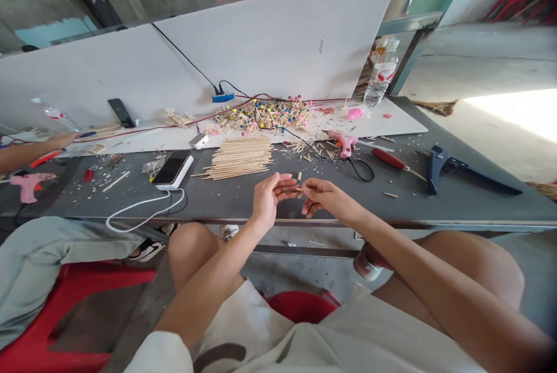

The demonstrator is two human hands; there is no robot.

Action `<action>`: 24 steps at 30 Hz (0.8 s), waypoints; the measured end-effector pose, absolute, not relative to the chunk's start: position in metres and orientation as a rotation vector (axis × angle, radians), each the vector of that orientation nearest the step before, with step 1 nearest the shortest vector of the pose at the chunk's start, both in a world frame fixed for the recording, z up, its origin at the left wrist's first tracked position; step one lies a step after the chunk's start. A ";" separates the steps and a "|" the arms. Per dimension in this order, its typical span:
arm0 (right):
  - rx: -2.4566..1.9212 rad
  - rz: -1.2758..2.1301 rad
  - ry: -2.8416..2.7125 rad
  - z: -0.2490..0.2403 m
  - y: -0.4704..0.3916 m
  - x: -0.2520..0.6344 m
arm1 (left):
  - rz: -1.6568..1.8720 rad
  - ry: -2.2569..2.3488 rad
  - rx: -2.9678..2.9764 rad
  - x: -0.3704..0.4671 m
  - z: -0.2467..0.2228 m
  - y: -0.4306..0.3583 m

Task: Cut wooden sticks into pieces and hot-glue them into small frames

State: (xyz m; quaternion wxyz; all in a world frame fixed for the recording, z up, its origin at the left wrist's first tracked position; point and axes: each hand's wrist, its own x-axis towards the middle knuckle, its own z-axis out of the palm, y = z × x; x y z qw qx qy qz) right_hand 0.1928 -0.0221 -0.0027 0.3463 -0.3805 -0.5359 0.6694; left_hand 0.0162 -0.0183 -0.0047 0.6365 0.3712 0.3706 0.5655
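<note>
"Where do you have that small wooden peg (299,176)?"

"At the fingertips of your left hand (270,199) and right hand (324,196), over the near edge of the table (226,202). It stands nearly upright, right of the bundle of sticks (241,156) and on the near side of the pink glue gun (343,143)."

"And how are your fingers set?"

"Your left fingers reach out to the right, close together. Your right thumb and forefinger meet near the peg's lower end; you can't tell from here which hand clamps it."

"How should it handle for you?"

"Probably very light and stiff, apt to roll. Pinch it gently by its sides, around the middle, leaving both ends free."
</note>
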 end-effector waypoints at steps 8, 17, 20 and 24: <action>-0.901 1.867 -1.219 -0.005 -0.020 0.192 | 1.305 0.802 0.809 0.017 -0.002 -0.018; -1.150 1.845 -1.888 0.007 -0.028 0.221 | 1.645 1.158 1.138 -0.001 -0.006 0.000; -1.279 1.659 -1.953 0.008 -0.029 0.225 | 1.628 1.135 1.181 -0.006 -0.006 0.000; -1.352 1.408 -1.841 0.008 -0.026 0.220 | 1.201 1.047 1.369 -0.001 -0.006 -0.014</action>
